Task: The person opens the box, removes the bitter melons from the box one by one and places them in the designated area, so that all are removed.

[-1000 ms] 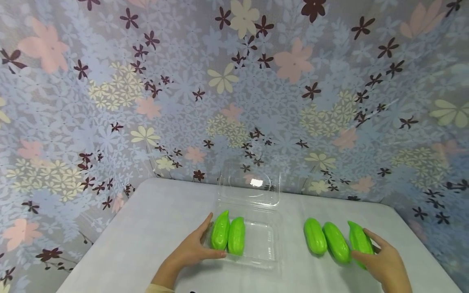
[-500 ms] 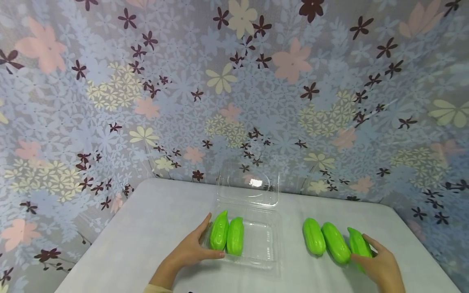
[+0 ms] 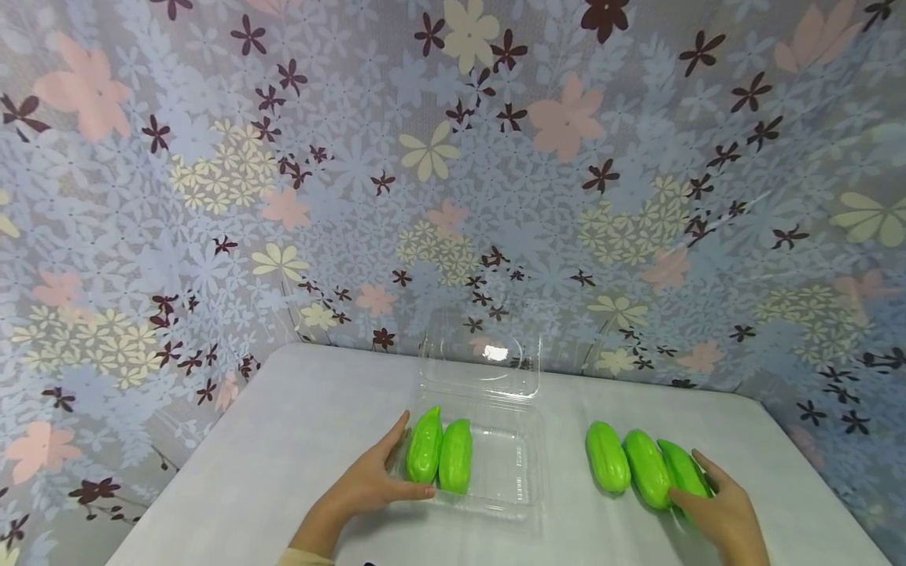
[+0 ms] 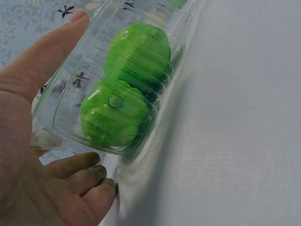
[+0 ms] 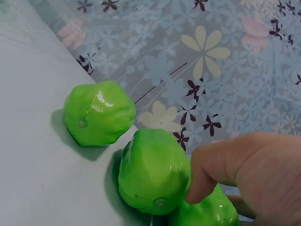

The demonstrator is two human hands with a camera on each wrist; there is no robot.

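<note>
A clear plastic clamshell container (image 3: pixel 506 472) lies open at the middle of the table, its lid (image 3: pixel 481 358) raised behind it. Two green gourds (image 3: pixel 425 446) (image 3: pixel 456 457) lie side by side in its left half. My left hand (image 3: pixel 393 470) holds its front left corner, thumb along the side wall and fingers curled at the front edge. In the left wrist view this hand (image 4: pixel 33 117) shows against the container wall (image 4: pixel 66 108). To the right three more gourds lie on the table. My right hand (image 3: pixel 708 503) grips the rightmost gourd (image 3: pixel 675 460), which touches the middle gourd (image 3: pixel 646 470).
The white table (image 3: pixel 297 424) ends at a flowered curtain (image 3: pixel 453 196) close behind the container. The leftmost loose gourd (image 3: pixel 607 457) lies about a hand's width right of the container. In the right wrist view the curtain (image 5: pixel 211 56) hangs just past the gourds (image 5: pixel 99 112) (image 5: pixel 153 172).
My right hand has slid the rightmost gourd left until it touches the middle one. The left hand and the container have stayed put.
</note>
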